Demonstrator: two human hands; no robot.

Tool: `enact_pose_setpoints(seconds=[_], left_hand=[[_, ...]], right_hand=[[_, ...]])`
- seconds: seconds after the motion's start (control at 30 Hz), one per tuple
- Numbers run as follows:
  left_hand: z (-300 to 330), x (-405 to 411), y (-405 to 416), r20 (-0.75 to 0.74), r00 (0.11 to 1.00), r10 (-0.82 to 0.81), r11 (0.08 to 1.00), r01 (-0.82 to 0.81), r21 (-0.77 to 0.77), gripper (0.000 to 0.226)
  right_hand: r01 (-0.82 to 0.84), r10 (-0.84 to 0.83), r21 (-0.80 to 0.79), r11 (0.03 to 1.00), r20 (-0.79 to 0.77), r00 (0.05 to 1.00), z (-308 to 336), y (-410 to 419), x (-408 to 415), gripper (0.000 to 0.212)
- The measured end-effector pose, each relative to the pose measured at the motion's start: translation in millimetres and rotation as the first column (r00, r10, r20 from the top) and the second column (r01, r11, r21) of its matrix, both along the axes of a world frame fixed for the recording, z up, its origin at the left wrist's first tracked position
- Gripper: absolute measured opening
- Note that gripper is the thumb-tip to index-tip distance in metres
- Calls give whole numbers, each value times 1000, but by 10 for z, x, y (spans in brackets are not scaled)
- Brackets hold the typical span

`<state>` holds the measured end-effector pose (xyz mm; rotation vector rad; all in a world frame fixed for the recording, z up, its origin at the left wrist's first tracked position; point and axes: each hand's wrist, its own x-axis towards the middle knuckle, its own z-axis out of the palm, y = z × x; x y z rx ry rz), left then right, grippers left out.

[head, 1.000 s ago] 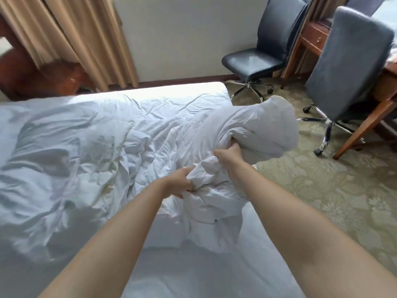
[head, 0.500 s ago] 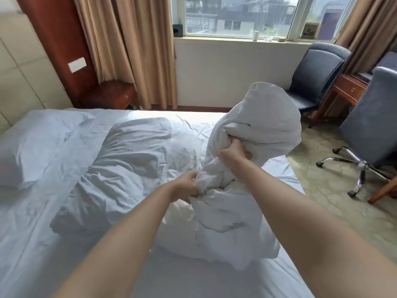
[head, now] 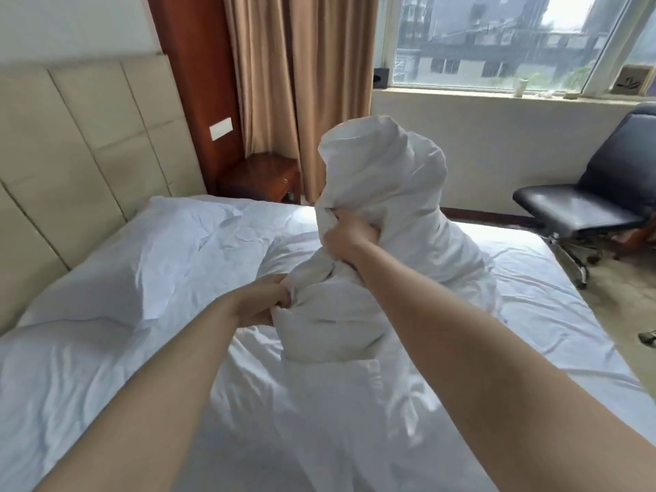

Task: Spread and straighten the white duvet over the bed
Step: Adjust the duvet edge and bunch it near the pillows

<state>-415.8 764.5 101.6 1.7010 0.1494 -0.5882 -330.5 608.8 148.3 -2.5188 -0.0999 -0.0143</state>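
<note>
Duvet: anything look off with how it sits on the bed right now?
Yes. The duvet is not spread: it is bunched into a tall twisted lump over the middle of the bed, gripped by the right hand higher up and the left hand lower. The sheet shows bare around it. Nothing looks torn or stained.

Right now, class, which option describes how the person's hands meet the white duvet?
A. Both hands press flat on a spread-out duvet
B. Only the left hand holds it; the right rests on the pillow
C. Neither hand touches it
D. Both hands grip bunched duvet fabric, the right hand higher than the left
D: the right hand clutches the raised bunch of the white duvet, while the left hand grips a fold lower down.
</note>
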Motion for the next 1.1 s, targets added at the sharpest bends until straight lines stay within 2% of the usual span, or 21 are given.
enact_pose_setpoints(seconds=[0.13, 0.3, 0.37, 0.43, 0.5, 0.57, 0.63, 0.7, 0.77, 0.83, 0.87, 0.9, 0.93, 0.97, 1.0, 1.03, 1.1], left_hand=[[-659, 247, 860, -110, 993, 48, 998, -51, -29, 61], [-1392, 558, 1662, -230, 973, 30, 999, -34, -15, 51], [-1649, 654, 1843, -248, 968, 41, 998, -31, 45, 49], [-1872, 708, 1986, -245, 970, 6, 985, 36, 167, 45], [-2016, 736, 2068, -261, 962, -76, 954, 146, 263, 47], [-2116, 766, 2079, -267, 960, -85, 930, 173, 324, 51], [-2132, 818, 2030, -246, 965, -89, 920, 174, 350, 45], [-2104, 865, 1953, -214, 968, -128, 909, 201, 366, 39], [-2059, 877, 1884, -157, 967, -200, 870, 250, 426, 33], [-2000, 830, 1821, -119, 965, -233, 825, 261, 502, 18], [-1972, 795, 1790, -111, 967, -230, 812, 253, 525, 13], [-1933, 754, 1760, -108, 969, -224, 800, 246, 547, 12], [-1898, 721, 1739, -114, 972, -208, 790, 235, 566, 13], [-1855, 694, 1713, -117, 976, -183, 785, 217, 580, 17], [-1824, 682, 1699, -112, 982, -150, 787, 187, 588, 20], [-1775, 668, 1677, -95, 989, -113, 793, 148, 591, 24], [-1667, 647, 1651, -53, 999, -1, 822, 31, 568, 32]], right_hand=[[-42, 36, -115, 993, -55, 998, -605, 986, 334, 27], [-87, 50, -239, 967, -156, 986, -1298, 1878, 657, 43], [-148, 76, -288, 946, -249, 966, -1531, 2083, 761, 45], [-231, 119, -190, 954, -468, 876, -1753, 2192, 831, 44], [-212, 164, 12, 977, -679, 716, -1858, 2233, 804, 41], [-129, 152, 94, 987, -791, 592, -1879, 2167, 783, 34], [-15, 137, 154, 988, -829, 542, -1895, 2027, 819, 37], [94, 154, 249, 964, -810, 566, -1871, 1832, 845, 29], [257, 152, 434, 864, -710, 688, -1837, 1664, 787, 26], [396, 4, 626, 672, -538, 843, -1770, 1517, 662, 33], [397, -127, 672, 624, -415, 901, -1741, 1442, 581, 38], [381, -276, 645, 663, -263, 925, -1723, 1367, 510, 38], [375, -375, 550, 746, -118, 919, -1711, 1316, 419, 36], [403, -433, 440, 802, -36, 901, -1754, 1267, 331, 37], [441, -459, 371, 817, -44, 887, -1760, 1229, 220, 44], [474, -452, 340, 812, -146, 880, -1823, 1216, 118, 52], [437, -253, 345, 831, -465, 849, -1948, 1224, -88, 59]])
